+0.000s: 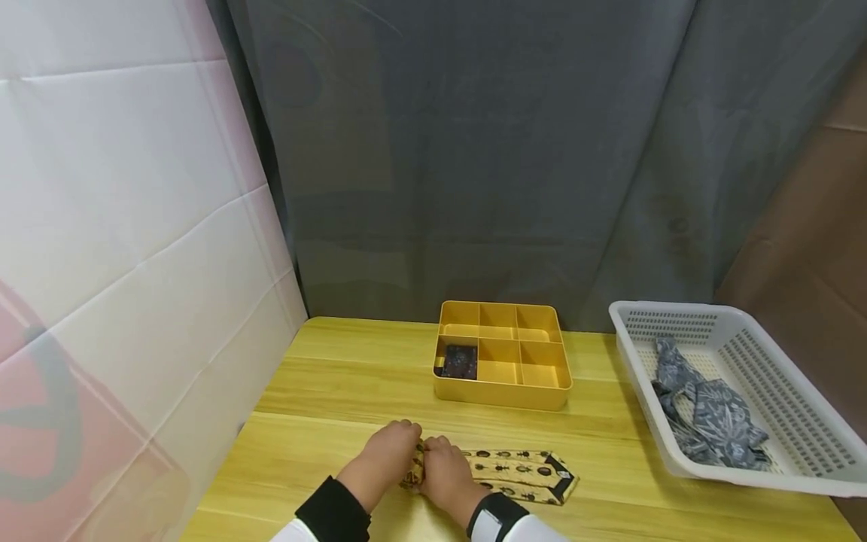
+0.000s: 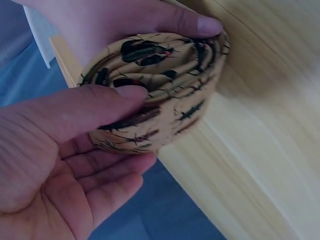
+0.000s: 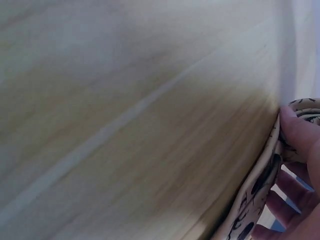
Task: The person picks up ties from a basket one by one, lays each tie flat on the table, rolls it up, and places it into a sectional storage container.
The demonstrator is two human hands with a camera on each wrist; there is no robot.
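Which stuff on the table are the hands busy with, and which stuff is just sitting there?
Busy with:
- yellow patterned tie, being rolled up
- left hand
- right hand

Just sitting there:
- yellow divided box
- dark roll in the box
- white basket
- grey ties in the basket

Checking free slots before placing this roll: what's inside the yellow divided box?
The yellow divided box holds one dark patterned roll in its near-left compartment. The other five compartments look empty; the front wall hides a strip of the near floors.

Looks like a makeshift recording booth, not a lived-in room. Grey curtain (image 1: 488,150) fills the centre background, white padded panel (image 1: 122,211) on the left of the frame, brown board (image 1: 813,226) at right. Small wooden table (image 1: 352,376) pushed against the curtain.
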